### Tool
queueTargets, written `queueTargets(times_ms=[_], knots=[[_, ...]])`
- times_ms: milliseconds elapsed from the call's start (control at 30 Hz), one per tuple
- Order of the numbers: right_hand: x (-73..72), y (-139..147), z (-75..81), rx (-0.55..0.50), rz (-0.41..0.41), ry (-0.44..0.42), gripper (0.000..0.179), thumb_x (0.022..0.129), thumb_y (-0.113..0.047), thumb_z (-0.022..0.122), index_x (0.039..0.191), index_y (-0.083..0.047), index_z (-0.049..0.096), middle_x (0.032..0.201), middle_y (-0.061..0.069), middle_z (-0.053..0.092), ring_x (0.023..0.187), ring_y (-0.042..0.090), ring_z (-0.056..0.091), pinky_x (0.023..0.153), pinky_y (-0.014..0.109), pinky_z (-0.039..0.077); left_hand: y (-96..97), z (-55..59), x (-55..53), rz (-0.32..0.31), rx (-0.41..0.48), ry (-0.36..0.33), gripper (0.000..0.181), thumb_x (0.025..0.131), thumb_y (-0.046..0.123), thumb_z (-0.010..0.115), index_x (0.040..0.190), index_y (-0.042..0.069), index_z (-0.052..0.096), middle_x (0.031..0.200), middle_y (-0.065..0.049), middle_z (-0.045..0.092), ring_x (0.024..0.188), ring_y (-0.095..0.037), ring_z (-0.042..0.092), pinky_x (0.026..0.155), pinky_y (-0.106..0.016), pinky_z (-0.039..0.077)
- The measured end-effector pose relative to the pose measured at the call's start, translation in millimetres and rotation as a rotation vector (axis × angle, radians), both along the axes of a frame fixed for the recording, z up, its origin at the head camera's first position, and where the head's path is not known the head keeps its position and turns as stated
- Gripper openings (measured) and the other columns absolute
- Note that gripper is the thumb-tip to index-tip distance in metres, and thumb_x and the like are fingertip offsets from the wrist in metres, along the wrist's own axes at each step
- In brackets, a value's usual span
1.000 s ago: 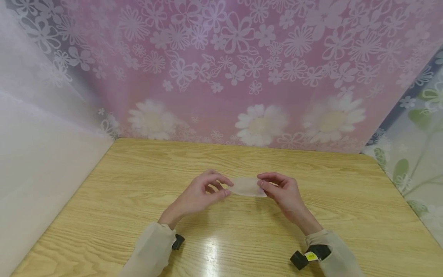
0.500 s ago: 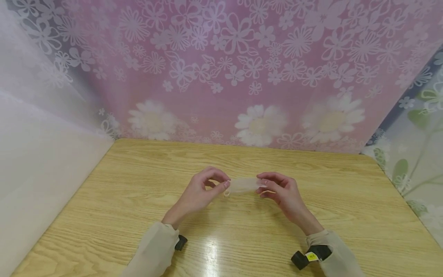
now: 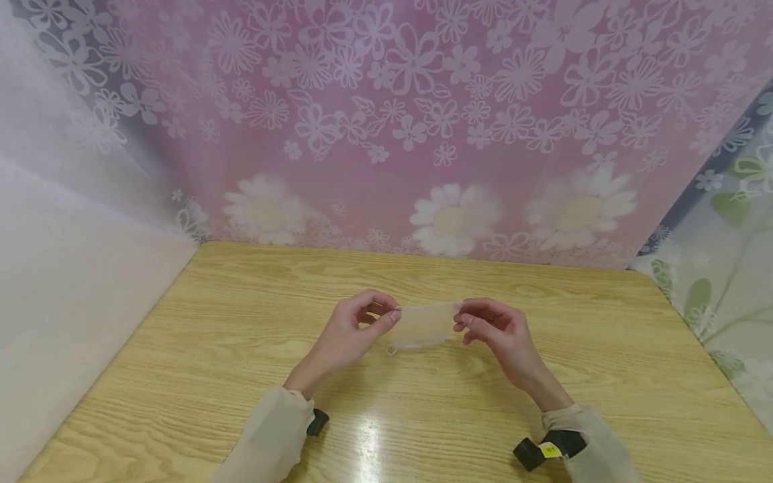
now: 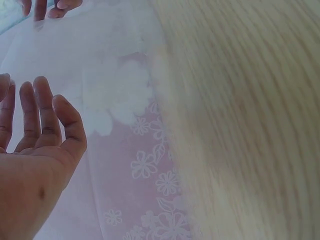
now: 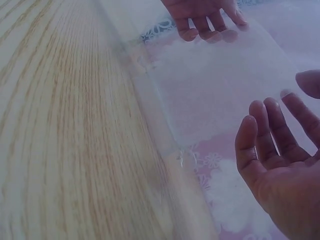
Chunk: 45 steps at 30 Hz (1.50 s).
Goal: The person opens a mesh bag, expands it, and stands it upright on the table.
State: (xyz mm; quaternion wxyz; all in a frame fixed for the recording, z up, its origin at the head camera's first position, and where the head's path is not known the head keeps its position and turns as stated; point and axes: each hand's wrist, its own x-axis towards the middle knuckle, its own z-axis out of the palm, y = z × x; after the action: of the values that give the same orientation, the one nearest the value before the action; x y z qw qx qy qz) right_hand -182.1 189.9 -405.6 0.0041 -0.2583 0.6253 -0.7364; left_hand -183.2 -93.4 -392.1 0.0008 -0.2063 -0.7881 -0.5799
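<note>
A thin, translucent white pouch (image 3: 425, 325) with a small string loop (image 3: 391, 350) at its lower left corner hangs spread between both hands, above the table. My left hand (image 3: 356, 329) pinches its upper left corner between thumb and fingertips. At the upper right corner, my right hand (image 3: 501, 335) pinches the pouch between thumb and index finger. The right wrist view has the sheer pouch (image 5: 220, 85) stretched out, with the right hand's other fingers (image 5: 272, 130) held loosely away from it. In the left wrist view the pouch (image 4: 100, 37) is faint against the curtain.
The wood-grain table (image 3: 241, 302) lies beneath the hands. A pink flowered curtain (image 3: 386, 168) stands along its back edge, a pale curtain (image 3: 78, 268) at the left and a leafy one (image 3: 725, 282) at the right. Black cameras (image 3: 529, 453) sit on the wrists.
The left fingers have closed from a wider spread onto the pouch's left corner. The pouch has turned and spread out, and its string loop has come into sight. My right hand shifted slightly right.
</note>
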Motion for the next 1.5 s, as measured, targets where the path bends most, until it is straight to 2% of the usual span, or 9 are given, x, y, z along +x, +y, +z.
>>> queueTargets(times_ms=[267, 367, 533, 733, 967, 1133, 1300, 1500], knots=[[-0.4, -6, 1.4, 0.103, -0.123, 0.032, 0.015, 0.097, 0.006, 0.062, 0.109, 0.005, 0.071, 0.095, -0.005, 0.075, 0.072, 0.013, 0.066, 0.069, 0.026, 0.059, -1.4, 0.2, 0.3, 0.006, -0.005, -0.011, 0.011, 0.1, 0.025, 0.068, 0.11, 0.021, 0.07, 0.106, 0.004, 0.073, 0.097, -0.013, 0.068, 0.091, -0.038, 0.055], [-1.0, -7, 2.0, 0.13, -0.148, 0.052, 0.012, 0.096, 0.006, 0.064, 0.107, 0.008, 0.07, 0.095, -0.006, 0.072, 0.072, 0.015, 0.064, 0.068, 0.026, 0.058, -1.5, 0.8, 0.3, 0.001, -0.014, 0.006, 0.014, 0.1, 0.025, 0.069, 0.112, 0.019, 0.071, 0.108, 0.004, 0.073, 0.098, -0.013, 0.068, 0.09, -0.036, 0.055], [-1.3, -9, 1.8, 0.127, -0.145, 0.075, 0.011, 0.095, 0.008, 0.064, 0.104, 0.007, 0.07, 0.097, -0.005, 0.07, 0.082, 0.01, 0.066, 0.07, 0.025, 0.059, -1.1, 3.0, 1.4, -0.017, -0.031, 0.036, 0.019, 0.1, 0.025, 0.069, 0.117, 0.017, 0.071, 0.113, 0.003, 0.073, 0.102, -0.012, 0.068, 0.089, -0.033, 0.056], [-0.4, -10, 2.2, 0.137, -0.13, 0.068, 0.013, 0.095, 0.007, 0.066, 0.108, 0.009, 0.069, 0.1, -0.005, 0.069, 0.095, 0.007, 0.07, 0.082, 0.024, 0.061, 1.6, 4.7, 1.7, -0.022, -0.051, 0.087, 0.018, 0.1, 0.026, 0.068, 0.116, 0.02, 0.074, 0.11, 0.006, 0.073, 0.099, -0.011, 0.067, 0.086, -0.034, 0.057], [0.1, -13, 4.2, 0.17, -0.14, 0.094, 0.014, 0.096, 0.006, 0.065, 0.107, 0.014, 0.068, 0.099, -0.004, 0.07, 0.09, 0.01, 0.07, 0.075, 0.025, 0.06, 4.3, 4.0, -0.6, -0.015, -0.056, 0.109, 0.015, 0.101, 0.028, 0.068, 0.112, 0.022, 0.076, 0.108, 0.008, 0.074, 0.096, -0.009, 0.066, 0.085, -0.032, 0.057], [-0.4, -14, 5.7, 0.197, -0.168, 0.101, 0.01, 0.095, 0.005, 0.067, 0.104, 0.009, 0.069, 0.096, -0.004, 0.07, 0.088, 0.013, 0.071, 0.076, 0.024, 0.061, 5.4, 3.7, -2.7, -0.008, -0.05, 0.1, 0.017, 0.1, 0.03, 0.068, 0.112, 0.02, 0.075, 0.107, 0.008, 0.075, 0.095, -0.009, 0.067, 0.086, -0.034, 0.057], [0.0, -17, 7.7, 0.225, -0.173, 0.082, 0.007, 0.093, 0.003, 0.071, 0.1, 0.004, 0.068, 0.093, -0.003, 0.069, 0.088, 0.009, 0.07, 0.081, 0.024, 0.061, 9.0, 5.6, -2.8, -0.013, -0.039, 0.075, 0.014, 0.099, 0.031, 0.069, 0.106, 0.02, 0.074, 0.102, 0.007, 0.074, 0.092, -0.011, 0.066, 0.087, -0.037, 0.057], [1.3, -17, 6.4, 0.254, -0.191, 0.098, 0.008, 0.095, 0.002, 0.069, 0.101, 0.006, 0.07, 0.093, -0.006, 0.07, 0.082, 0.008, 0.069, 0.072, 0.022, 0.06, 13.1, 5.3, -2.2, -0.018, -0.044, 0.063, 0.008, 0.099, 0.03, 0.071, 0.101, 0.022, 0.072, 0.099, 0.007, 0.073, 0.092, -0.011, 0.065, 0.086, -0.035, 0.057]])
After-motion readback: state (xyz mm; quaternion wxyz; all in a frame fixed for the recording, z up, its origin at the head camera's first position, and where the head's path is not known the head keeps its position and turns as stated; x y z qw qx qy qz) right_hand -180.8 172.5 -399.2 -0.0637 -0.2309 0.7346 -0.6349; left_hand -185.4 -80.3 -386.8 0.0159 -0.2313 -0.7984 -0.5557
